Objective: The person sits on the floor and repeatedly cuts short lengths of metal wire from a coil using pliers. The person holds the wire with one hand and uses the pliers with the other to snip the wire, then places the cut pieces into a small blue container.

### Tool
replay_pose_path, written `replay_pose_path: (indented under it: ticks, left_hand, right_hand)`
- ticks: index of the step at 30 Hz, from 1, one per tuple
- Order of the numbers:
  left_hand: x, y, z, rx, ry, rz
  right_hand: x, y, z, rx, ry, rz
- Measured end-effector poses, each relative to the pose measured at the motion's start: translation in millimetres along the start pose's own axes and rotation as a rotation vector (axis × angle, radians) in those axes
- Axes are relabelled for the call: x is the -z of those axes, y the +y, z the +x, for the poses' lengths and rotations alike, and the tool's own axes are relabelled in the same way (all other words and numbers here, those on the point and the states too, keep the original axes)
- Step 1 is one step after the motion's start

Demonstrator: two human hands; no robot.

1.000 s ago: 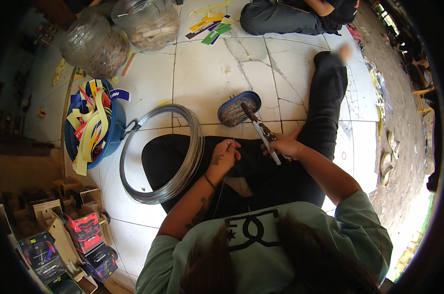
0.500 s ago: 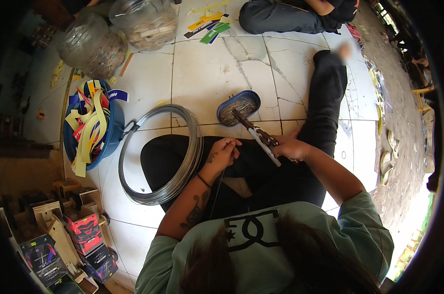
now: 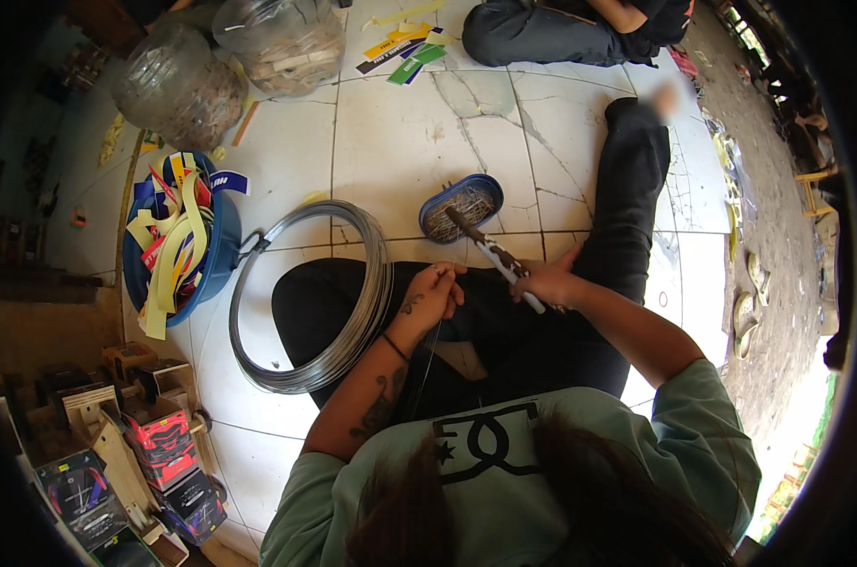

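I sit on a white tiled floor with a large coil of grey wire (image 3: pixel 339 312) lying over my left knee. My left hand (image 3: pixel 434 293) pinches a thin strand of wire (image 3: pixel 427 364) that runs down toward my lap. My right hand (image 3: pixel 542 283) grips a pair of pliers (image 3: pixel 490 253) by the handles. The plier jaws point up and left, over the rim of a small blue oval dish (image 3: pixel 462 206) filled with short wire pieces. The two hands are about a hand's width apart above my dark trousers.
A blue bucket (image 3: pixel 211 265) stuffed with yellow and coloured strips stands to my left. Two clear plastic jars (image 3: pixel 277 42) stand at the back. Boxes and wooden pieces (image 3: pixel 136 425) crowd the lower left. Another person (image 3: pixel 561 28) sits at the top.
My right hand has swung the pliers left and upward, so the jaws now reach over the blue dish. My left hand has shifted slightly right, still pinching the wire strand.
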State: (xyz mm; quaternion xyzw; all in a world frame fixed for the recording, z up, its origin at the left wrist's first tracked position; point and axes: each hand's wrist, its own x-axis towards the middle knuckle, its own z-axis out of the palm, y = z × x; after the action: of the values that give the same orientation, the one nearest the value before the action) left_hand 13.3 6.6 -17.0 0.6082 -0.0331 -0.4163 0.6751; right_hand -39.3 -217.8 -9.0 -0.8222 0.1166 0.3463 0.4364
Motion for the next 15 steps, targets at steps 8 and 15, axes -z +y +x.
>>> replay_pose_path:
  ticks: [8, 15]
  left_hand:
    - [-8, -13, -6, 0.059, 0.099, 0.317]
    - [-3, -7, -5, 0.061, 0.126, 0.277]
  right_hand:
    - [4, -5, 6, -0.179, 0.067, 0.076]
    - [2, 5, 9, -0.097, 0.026, 0.269]
